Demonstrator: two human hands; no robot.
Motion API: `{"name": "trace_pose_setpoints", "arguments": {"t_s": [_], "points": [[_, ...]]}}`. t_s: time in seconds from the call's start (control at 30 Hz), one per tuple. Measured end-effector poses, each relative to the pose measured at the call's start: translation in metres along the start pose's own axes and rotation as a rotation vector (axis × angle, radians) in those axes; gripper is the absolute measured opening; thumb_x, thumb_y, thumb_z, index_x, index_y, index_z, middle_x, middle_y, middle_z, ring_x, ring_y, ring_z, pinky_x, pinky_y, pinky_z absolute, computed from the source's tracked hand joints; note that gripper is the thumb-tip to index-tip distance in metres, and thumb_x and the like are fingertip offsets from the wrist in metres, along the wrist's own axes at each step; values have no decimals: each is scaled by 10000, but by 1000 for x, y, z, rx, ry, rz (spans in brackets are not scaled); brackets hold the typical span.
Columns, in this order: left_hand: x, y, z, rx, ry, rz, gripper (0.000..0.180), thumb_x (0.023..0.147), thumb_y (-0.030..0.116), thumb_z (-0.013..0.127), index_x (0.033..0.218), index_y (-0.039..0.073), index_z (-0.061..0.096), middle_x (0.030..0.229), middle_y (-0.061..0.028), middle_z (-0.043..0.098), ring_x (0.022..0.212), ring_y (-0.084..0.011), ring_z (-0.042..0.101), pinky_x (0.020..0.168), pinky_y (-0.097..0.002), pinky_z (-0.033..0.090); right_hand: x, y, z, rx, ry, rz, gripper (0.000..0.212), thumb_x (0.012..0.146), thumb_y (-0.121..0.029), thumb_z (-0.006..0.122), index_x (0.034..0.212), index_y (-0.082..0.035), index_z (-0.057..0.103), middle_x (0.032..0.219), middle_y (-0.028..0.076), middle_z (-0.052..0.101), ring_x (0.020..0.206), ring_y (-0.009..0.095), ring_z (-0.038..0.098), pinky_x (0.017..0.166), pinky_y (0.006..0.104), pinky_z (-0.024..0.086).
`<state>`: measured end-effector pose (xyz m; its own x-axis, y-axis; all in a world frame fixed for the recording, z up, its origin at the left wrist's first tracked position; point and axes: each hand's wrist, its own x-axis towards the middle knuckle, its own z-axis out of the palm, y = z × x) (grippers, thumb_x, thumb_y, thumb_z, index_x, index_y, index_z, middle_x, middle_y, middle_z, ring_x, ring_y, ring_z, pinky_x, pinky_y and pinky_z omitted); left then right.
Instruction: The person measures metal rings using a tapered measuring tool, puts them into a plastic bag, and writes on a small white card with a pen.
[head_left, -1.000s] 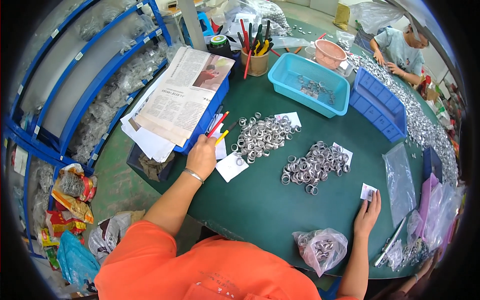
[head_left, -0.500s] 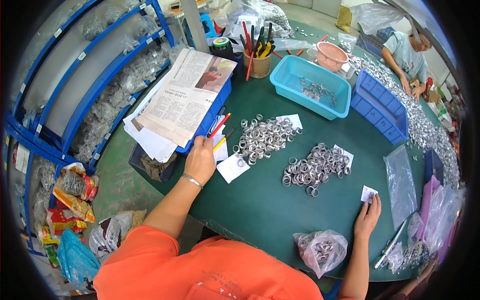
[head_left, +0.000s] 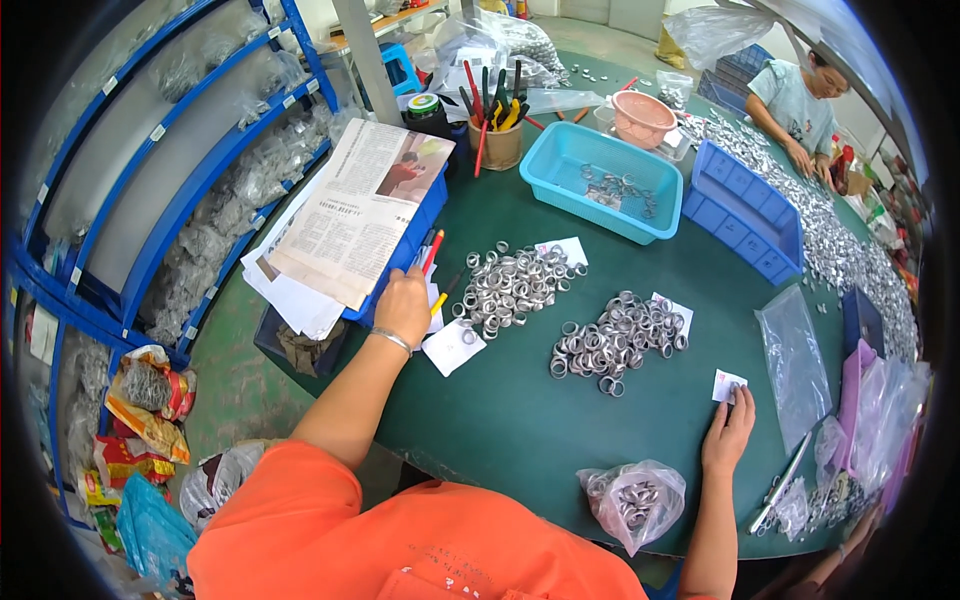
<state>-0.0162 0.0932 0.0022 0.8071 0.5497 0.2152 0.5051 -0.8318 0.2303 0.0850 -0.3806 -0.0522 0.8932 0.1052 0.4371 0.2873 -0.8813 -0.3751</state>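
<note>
My left hand (head_left: 402,308), with a bracelet on its wrist, is closed beside the blue tray (head_left: 420,225); the lower end of a red pen (head_left: 433,252) is at its fingers. A yellow pen (head_left: 438,304) lies against the same hand over white paper. On the right, my right hand (head_left: 730,435) lies flat, its fingertips at a small white slip (head_left: 728,386) with a greyish bit on it. Between my hands are two heaps of metal rings, a left heap (head_left: 512,285) and a right heap (head_left: 620,338), with slips by them. A clear bag (head_left: 635,500) of rings stands near my right forearm.
Newspaper (head_left: 350,215) covers the blue tray. Farther back stand a cup of pliers (head_left: 497,145), a turquoise basket (head_left: 600,190) and a blue bin (head_left: 745,215). Flat plastic bags (head_left: 795,355) lie at right. A co-worker (head_left: 795,105) sits by scattered metal parts. Shelves (head_left: 180,180) stand left.
The red pen at my left hand now stands more upright. My right hand stays by the slip. The whole view has shifted slightly.
</note>
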Motion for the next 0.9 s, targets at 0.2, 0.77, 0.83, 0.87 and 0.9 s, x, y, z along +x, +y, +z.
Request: {"name": "trace_pose_setpoints", "arguments": {"t_s": [0.2, 0.77, 0.83, 0.87, 0.9], "points": [[0, -2, -3, -19, 9, -4, 168, 754, -34, 549, 918, -71, 552, 941, -284, 548, 816, -412, 600, 738, -417, 505, 1, -1, 0, 3, 2, -13, 328, 894, -95, 489, 1206, 3, 503, 1273, 186, 466, 1159, 342, 452, 977, 391, 367], [-8, -15, 17, -39, -4, 32, 233, 748, -10, 520, 977, -37, 557, 958, -261, 559, 887, -411, 569, 774, -447, 479, -10, 12, -5, -42, 42, 2, 326, 866, -70, 526, 1179, 21, 519, 1182, 189, 536, 1101, 350, 495, 949, 396, 396], [-6, -26, 18, -47, 115, 199, 290, 767, 17, 528, 1055, -17, 529, 920, -210, 542, 886, -390, 531, 770, -444, 459, -4, 2, -1, -17, 30, 33, 341, 820, -30, 542, 1159, 13, 528, 1180, 198, 536, 1099, 348, 498, 958, 399, 392], [-12, -16, 6, -112, 136, 237, 334, 761, 47, 568, 1090, 2, 532, 912, -194, 539, 867, -384, 533, 746, -450, 454, -2, 0, 2, -8, 35, 27, 363, 805, -9, 540, 1166, 9, 518, 1182, 208, 527, 1098, 355, 494, 958, 406, 391], [-18, -17, -1, -100, 105, 161, 315, 760, 75, 610, 1064, 11, 564, 897, -185, 548, 832, -367, 550, 724, -441, 460, 1, 0, 8, 2, 114, -65, 371, 806, -8, 537, 1175, 10, 503, 1182, 214, 518, 1094, 365, 488, 952, 413, 394]]}}
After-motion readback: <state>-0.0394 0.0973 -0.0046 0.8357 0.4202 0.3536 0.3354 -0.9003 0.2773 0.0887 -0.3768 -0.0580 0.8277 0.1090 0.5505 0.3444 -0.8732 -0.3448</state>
